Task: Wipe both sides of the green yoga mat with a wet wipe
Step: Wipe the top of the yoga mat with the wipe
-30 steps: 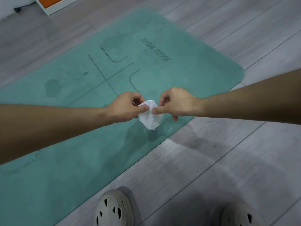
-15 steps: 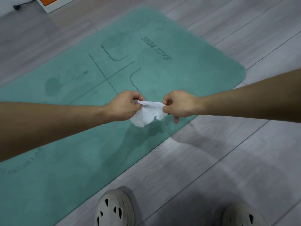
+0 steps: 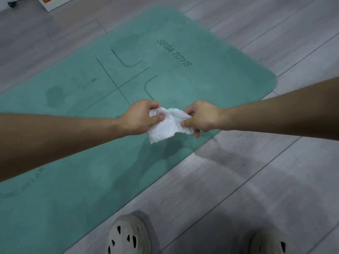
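While both arms reach forward above the floor, the left hand (image 3: 141, 118) and right hand (image 3: 201, 116) each pinch one side of a crumpled white wet wipe (image 3: 167, 125) between thumb and curled fingers, holding it in the air. Below lies the green yoga mat (image 3: 128, 85), flat, its rounded corner at right. Bare grey floorboards (image 3: 238, 180) run along its near edge, where two pale clogs (image 3: 128, 235) stand.
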`<state>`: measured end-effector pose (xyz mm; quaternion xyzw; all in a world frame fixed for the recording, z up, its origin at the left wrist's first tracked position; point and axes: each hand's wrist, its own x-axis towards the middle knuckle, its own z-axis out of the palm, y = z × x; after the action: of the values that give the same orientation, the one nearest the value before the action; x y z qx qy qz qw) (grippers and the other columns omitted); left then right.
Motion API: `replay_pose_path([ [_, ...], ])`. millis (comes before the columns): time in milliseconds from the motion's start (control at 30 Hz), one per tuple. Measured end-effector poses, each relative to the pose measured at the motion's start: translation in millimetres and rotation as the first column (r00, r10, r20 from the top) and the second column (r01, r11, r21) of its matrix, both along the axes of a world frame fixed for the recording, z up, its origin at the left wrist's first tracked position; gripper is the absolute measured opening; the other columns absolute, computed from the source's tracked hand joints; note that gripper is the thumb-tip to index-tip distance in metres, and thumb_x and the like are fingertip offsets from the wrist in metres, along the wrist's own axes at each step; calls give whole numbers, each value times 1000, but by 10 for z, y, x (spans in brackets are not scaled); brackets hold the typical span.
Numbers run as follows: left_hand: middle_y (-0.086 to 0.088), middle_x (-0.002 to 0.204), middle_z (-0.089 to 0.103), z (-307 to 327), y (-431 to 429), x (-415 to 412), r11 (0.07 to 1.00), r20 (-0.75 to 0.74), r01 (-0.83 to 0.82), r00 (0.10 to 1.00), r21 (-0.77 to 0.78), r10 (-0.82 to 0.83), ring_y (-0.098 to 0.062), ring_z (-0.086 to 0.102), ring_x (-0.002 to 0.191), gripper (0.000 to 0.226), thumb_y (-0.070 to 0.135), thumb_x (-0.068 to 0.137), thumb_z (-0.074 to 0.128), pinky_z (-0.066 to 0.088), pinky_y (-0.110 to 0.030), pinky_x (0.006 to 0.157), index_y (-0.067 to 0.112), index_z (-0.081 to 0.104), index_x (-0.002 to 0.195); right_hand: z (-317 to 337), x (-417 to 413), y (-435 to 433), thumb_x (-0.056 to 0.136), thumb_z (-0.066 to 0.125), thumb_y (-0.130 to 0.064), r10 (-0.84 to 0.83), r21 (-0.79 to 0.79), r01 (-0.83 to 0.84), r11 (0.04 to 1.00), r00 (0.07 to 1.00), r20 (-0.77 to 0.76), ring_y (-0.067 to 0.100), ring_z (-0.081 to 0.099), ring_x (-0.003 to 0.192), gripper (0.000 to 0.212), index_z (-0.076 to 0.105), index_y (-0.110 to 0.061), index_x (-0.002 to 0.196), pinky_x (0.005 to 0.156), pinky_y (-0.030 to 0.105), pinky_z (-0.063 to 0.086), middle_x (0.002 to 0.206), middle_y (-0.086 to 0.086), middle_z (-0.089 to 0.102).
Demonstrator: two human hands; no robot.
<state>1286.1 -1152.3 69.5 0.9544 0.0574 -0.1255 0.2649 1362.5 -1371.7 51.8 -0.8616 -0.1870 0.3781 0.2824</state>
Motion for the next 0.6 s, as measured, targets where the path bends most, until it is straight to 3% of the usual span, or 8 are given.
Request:
replay_pose_path([
  [167,5,82,68,2,36,-9,995,-86,-79,993,69,84,-12,64,49,26,36,88,83,44,-22,44,15,68,94,23,70,-31,103,65,-33,-96,78,94,992,995,14,17,66,54,23,74,-14,93,47,24,40,74,14,76],
  [233,0,79,74,11,9,-5,991,-135,-131,982,9,131,-15,68,47,27,37,90,82,49,-23,44,15,66,93,39,54,-37,101,67,-36,-82,103,76,992,995,61,14,60,51,23,75,-16,91,49,24,40,62,9,72],
  [300,-7,78,79,38,-52,3,968,-213,-223,957,-116,195,-20,75,56,25,34,96,76,56,-25,50,11,66,95,60,1,-14,98,70,-37,-42,127,27,991,992,117,9,56,44,21,75,-18,90,47,20,38,62,6,71],
  [400,-18,89,80,79,-147,38,862,-352,-374,902,-343,251,-26,80,75,19,22,103,67,67,-38,70,4,67,105,86,-85,64,92,77,-41,53,142,-72,987,990,134,6,62,47,21,73,-23,102,51,19,43,90,-3,76],
  [467,-20,99,80,112,-178,73,769,-448,-446,863,-458,234,-31,80,88,21,16,106,58,66,-45,85,-2,67,113,93,-136,115,85,82,-52,101,92,-115,989,984,146,1,64,57,38,70,-28,111,59,24,48,100,-8,75],
  [600,-23,106,78,168,-184,139,595,-555,-541,811,-594,183,-38,77,98,34,9,100,43,61,-47,94,-4,68,118,78,-157,163,79,82,-61,75,22,-82,996,974,215,18,67,76,46,70,-21,98,67,34,51,89,-1,72],
])
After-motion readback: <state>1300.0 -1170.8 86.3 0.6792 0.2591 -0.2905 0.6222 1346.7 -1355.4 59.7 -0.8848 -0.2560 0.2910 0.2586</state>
